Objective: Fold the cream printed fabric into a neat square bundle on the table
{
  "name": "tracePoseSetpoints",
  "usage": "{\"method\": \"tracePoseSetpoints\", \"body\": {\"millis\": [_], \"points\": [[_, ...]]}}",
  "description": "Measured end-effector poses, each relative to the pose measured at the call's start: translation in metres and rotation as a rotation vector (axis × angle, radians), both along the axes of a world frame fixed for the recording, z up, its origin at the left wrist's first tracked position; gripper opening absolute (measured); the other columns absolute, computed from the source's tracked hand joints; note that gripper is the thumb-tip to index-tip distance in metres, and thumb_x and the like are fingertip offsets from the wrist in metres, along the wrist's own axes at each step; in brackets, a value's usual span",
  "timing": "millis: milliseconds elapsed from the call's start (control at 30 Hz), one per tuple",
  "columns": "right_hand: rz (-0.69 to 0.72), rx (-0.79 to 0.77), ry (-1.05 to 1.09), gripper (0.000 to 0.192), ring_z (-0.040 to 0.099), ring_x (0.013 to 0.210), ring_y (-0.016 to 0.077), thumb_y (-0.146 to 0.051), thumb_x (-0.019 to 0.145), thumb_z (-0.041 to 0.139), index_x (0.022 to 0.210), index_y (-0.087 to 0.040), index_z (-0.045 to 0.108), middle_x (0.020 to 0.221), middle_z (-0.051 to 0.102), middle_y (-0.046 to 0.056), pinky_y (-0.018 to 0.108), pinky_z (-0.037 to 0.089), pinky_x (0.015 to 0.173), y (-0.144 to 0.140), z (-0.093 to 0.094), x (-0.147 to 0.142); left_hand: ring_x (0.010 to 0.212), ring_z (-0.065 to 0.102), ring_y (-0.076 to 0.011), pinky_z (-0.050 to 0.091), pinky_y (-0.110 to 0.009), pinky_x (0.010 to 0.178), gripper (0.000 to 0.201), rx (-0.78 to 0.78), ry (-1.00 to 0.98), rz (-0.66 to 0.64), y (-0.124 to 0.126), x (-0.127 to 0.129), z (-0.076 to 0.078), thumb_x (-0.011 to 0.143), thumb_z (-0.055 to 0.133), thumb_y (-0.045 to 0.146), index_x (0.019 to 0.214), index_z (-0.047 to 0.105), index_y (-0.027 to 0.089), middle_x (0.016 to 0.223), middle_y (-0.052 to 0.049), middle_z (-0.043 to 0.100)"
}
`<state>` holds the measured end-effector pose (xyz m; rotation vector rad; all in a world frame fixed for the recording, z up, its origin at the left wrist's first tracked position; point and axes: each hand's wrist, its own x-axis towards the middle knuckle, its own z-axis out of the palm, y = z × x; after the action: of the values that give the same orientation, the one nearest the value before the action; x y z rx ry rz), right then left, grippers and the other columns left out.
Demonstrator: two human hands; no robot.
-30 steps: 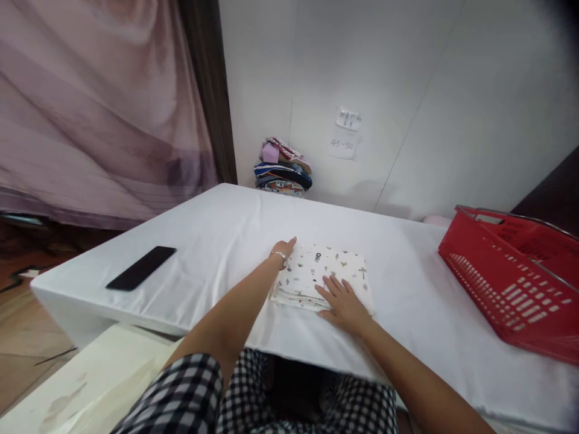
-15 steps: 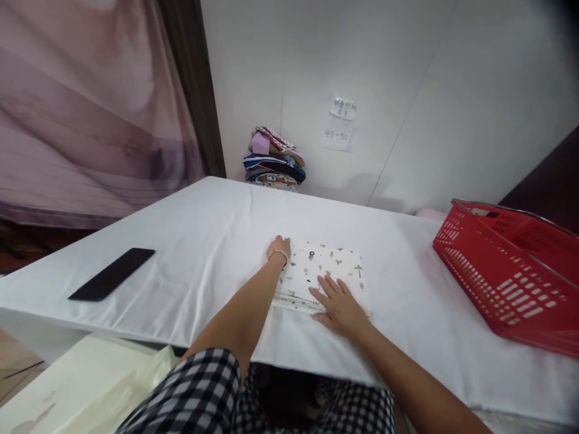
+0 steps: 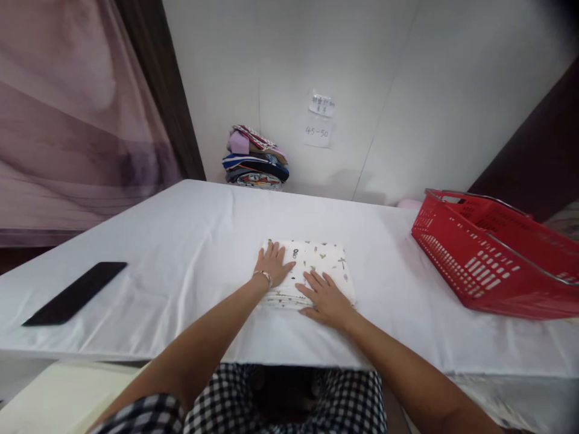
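Note:
A white cloth with small printed motifs lies folded into a rectangle in front of me, its stacked layers showing along the near edge. My left hand, with a bracelet at the wrist, rests flat on the cloth's left part, fingers pointing away from me. On the lower right part lies my right hand, palm down with fingers spread. Neither hand grips anything. What kind of cloth item it is, I cannot tell from the folded shape.
A white-covered table carries the cloth. To the right stands a red plastic basket with metal handles. A black flat object lies at the left. Folded fabrics are stacked by the wall, beneath paper signs.
My left hand has come from the cloth's far left edge onto its top, and its fingers have spread out flat. The right hand stays on the cloth. The view has shifted.

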<state>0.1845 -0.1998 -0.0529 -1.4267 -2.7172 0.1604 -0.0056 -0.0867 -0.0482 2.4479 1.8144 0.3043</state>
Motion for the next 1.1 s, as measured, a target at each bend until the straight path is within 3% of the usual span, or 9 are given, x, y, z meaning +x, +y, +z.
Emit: {"method": "tracePoseSetpoints", "body": {"millis": [100,233,333,400,533,633,733,967,1100], "points": [[0.008,-0.082,0.022,0.07,0.004,0.138,0.0278,-0.063,0.083,0.038,0.142,-0.027,0.024,0.151,0.011,0.009,0.05,0.005,0.109,0.0,0.007,0.002,0.138,0.004,-0.0288,0.005,-0.049,0.109,0.072,-0.057,0.056,0.021,-0.005,0.0,-0.014,0.084,0.027,0.059,0.139,0.031,0.014,0.149,-0.013,0.017],[-0.013,-0.265,0.109,0.07,0.009,0.138,0.0276,-0.067,0.082,0.034,0.141,-0.029,0.027,0.15,0.015,0.007,0.048,0.011,0.108,0.02,0.029,-0.001,0.138,0.005,-0.0289,0.004,-0.05,0.109,0.072,-0.051,0.063,0.016,0.0,0.0,-0.015,0.084,0.026,0.059,0.14,0.03,0.014,0.149,-0.013,0.016],[-0.201,-0.129,0.182,0.068,0.005,0.138,0.0256,-0.062,0.086,0.03,0.142,-0.025,0.023,0.151,0.012,0.007,0.047,0.008,0.109,0.052,0.04,0.0,0.138,0.006,-0.0292,0.005,-0.05,0.109,0.072,-0.052,0.059,0.018,0.001,0.0,-0.014,0.084,0.025,0.06,0.139,0.031,0.014,0.149,-0.013,0.017],[-0.355,-0.012,0.155,0.07,0.0,0.138,0.0244,-0.059,0.087,0.029,0.143,-0.02,0.019,0.151,0.008,0.008,0.047,0.002,0.109,0.072,0.037,0.007,0.138,0.006,-0.0292,0.006,-0.05,0.109,0.073,-0.049,0.062,0.016,0.0,-0.001,-0.014,0.084,0.023,0.061,0.14,0.03,0.014,0.149,-0.013,0.017],[-0.535,-0.128,0.055,0.072,0.0,0.138,0.0224,-0.061,0.087,0.023,0.144,-0.018,0.014,0.151,0.006,0.008,0.05,0.004,0.108,0.092,0.008,0.029,0.138,0.006,-0.0286,0.005,-0.049,0.109,0.074,-0.059,0.07,0.0,-0.001,-0.001,-0.014,0.084,0.022,0.061,0.14,0.029,0.015,0.15,-0.011,0.016],[-0.526,-0.128,0.049,0.073,-0.002,0.138,0.021,-0.063,0.086,0.02,0.144,-0.019,0.012,0.151,0.004,0.007,0.051,0.004,0.108,0.094,-0.01,0.039,0.138,0.005,-0.0286,0.005,-0.049,0.11,0.073,-0.07,0.065,-0.003,-0.001,-0.001,-0.013,0.084,0.022,0.061,0.141,0.028,0.014,0.15,-0.011,0.015],[-0.519,-0.119,0.059,0.073,-0.001,0.138,0.0209,-0.063,0.086,0.021,0.144,-0.019,0.012,0.151,0.004,0.006,0.05,0.004,0.108,0.094,-0.015,0.041,0.138,0.004,-0.0288,0.004,-0.048,0.11,0.073,-0.083,0.05,-0.004,-0.002,0.001,-0.012,0.084,0.024,0.06,0.141,0.028,0.014,0.15,-0.011,0.014],[-0.514,-0.141,0.093,0.067,0.002,0.138,0.0221,-0.057,0.087,0.026,0.143,-0.02,0.017,0.151,0.006,0.005,0.053,0.006,0.108,0.095,-0.002,0.04,0.138,0.006,-0.0287,0.006,-0.049,0.109,0.07,-0.096,0.028,-0.031,0.0,0.0,-0.006,0.084,0.027,0.06,0.139,0.031,0.016,0.15,-0.01,0.017],[-0.51,-0.159,0.185,0.052,0.011,0.137,0.0247,-0.047,0.087,0.037,0.133,-0.023,0.04,0.148,0.022,0.006,0.057,0.006,0.106,0.081,0.01,0.044,0.135,0.02,-0.0249,0.011,-0.048,0.109,0.053,-0.112,-0.066,-0.057,-0.008,-0.012,0.005,0.086,0.034,0.052,0.128,0.047,0.023,0.144,-0.005,0.033]]}}
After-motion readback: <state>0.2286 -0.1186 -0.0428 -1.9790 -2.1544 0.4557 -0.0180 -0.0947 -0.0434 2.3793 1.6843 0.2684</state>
